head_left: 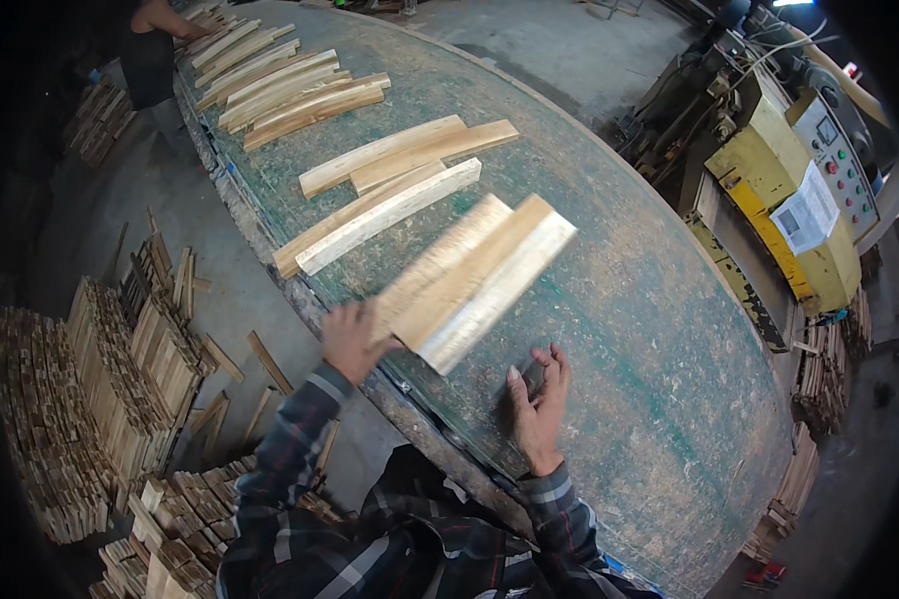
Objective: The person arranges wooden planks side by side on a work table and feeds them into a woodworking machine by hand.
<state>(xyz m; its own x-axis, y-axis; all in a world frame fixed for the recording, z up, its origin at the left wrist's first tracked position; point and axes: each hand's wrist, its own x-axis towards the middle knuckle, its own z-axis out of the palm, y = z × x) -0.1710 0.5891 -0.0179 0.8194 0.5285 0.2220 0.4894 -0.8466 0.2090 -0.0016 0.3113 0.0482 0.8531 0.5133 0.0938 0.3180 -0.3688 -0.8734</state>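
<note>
Three pale wooden strips (481,270) lie side by side, slanting across the green worn table in front of me. My left hand (350,339) is at the near end of the leftmost strip (448,250), its fingers closed around that end; both hand and strip are somewhat blurred. To the right of the strips, my right hand (541,404) hovers over the tabletop, palm turned up and fingers apart, holding nothing. Beyond them, several more wooden strips (390,215) lie in loose pairs and groups toward the far left.
The long table (649,399) has a raised, rough near edge. Stacks of wooden strips (120,369) stand on the floor at left, with more below. A yellow machine with a button panel (779,190) stands at right. Another person (150,60) is at the table's far left end.
</note>
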